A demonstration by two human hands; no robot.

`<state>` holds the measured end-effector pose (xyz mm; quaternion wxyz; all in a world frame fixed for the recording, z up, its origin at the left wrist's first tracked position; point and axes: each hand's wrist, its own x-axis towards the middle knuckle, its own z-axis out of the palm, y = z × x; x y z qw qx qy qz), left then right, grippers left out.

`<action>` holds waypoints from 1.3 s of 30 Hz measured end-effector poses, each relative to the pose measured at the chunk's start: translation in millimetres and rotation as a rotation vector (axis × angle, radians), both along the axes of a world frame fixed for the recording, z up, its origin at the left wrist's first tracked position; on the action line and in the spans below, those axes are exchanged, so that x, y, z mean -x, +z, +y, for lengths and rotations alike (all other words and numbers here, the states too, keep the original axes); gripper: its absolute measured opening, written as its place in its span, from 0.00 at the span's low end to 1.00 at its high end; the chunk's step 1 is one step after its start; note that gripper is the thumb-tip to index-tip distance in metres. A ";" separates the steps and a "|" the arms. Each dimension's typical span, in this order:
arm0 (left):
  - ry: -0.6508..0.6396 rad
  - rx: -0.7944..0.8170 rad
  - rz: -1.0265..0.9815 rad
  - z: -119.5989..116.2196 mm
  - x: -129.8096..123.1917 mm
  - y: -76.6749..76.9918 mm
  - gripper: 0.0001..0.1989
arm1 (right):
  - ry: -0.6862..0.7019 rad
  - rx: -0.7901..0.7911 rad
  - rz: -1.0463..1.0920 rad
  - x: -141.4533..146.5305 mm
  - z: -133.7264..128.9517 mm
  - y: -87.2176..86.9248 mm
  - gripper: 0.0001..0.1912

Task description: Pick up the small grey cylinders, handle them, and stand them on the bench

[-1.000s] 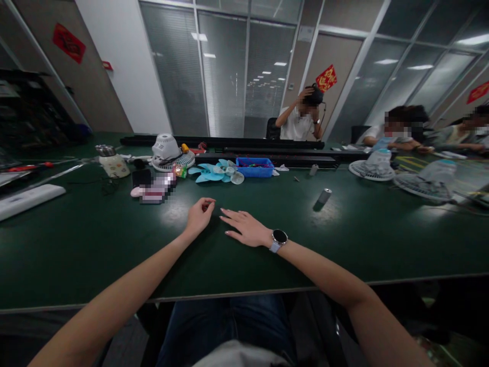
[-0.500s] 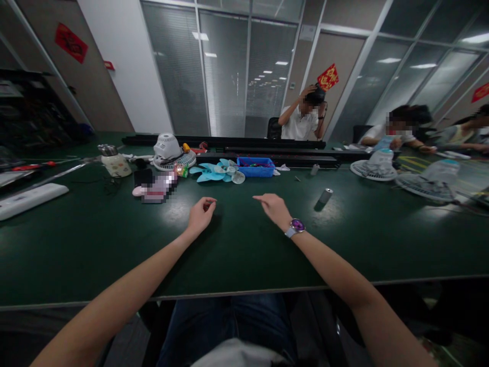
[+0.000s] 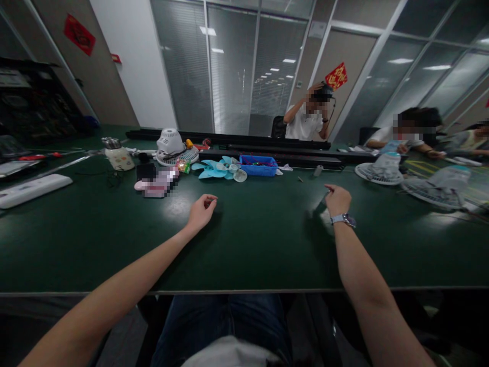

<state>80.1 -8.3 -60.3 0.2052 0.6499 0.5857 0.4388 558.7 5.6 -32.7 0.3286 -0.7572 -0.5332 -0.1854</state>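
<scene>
My left hand rests low over the green table, its fingers loosely curled and a gap between thumb and forefinger. Nothing shows in it. Farther right, my right hand is bent with its fingers curled at the place where a small silver cylinder stood in the earlier frame. The hand covers that cylinder, so I cannot see whether the fingers grip it. A wristwatch sits on the right wrist. Light blue fan blades lie beyond my left hand, beside a blue bin with small parts inside.
A white fan part, a bottle and a white power strip are on the left. A smaller grey cylinder stands past my right hand. Fan bodies lie at right. Several people sit across the table.
My right hand has moved right, from the middle of the table to the silver cylinder's spot, and now hides it. My left hand has hardly moved. The view has shifted slightly.
</scene>
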 end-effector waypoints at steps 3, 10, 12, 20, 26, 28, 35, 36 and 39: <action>-0.009 0.015 0.006 -1.6 -0.2 2.3 0.14 | -0.010 -0.028 0.011 3.9 -0.4 1.1 0.22; -0.015 0.007 0.006 -3.2 -0.1 3.8 0.13 | -0.003 -0.062 0.005 6.3 -2.8 2.0 0.24; -0.016 0.001 0.010 -2.2 0.3 2.5 0.13 | -0.006 -0.071 0.002 5.6 -2.1 0.6 0.24; -0.020 -0.005 0.022 0.4 -0.2 -0.8 0.13 | -0.074 -0.056 0.108 2.7 -0.2 -1.4 0.21; -0.027 0.007 0.012 -1.3 -1.2 2.3 0.13 | -0.097 -0.163 0.203 8.0 -3.3 -4.9 0.23; -0.030 0.010 0.017 -2.3 -1.3 3.4 0.13 | -0.127 -0.149 0.246 8.7 -4.9 -9.2 0.30; -0.053 0.019 0.045 -2.9 -1.0 3.1 0.13 | -0.149 -0.070 0.402 17.6 -1.9 -16.1 0.24; -0.059 0.012 0.051 -3.4 -1.4 3.4 0.13 | -0.076 -0.087 0.412 28.4 -0.5 -15.0 0.24; -0.154 -0.005 0.070 -8.1 -4.5 6.2 0.17 | 0.274 -0.094 0.458 87.5 -1.5 -11.5 0.25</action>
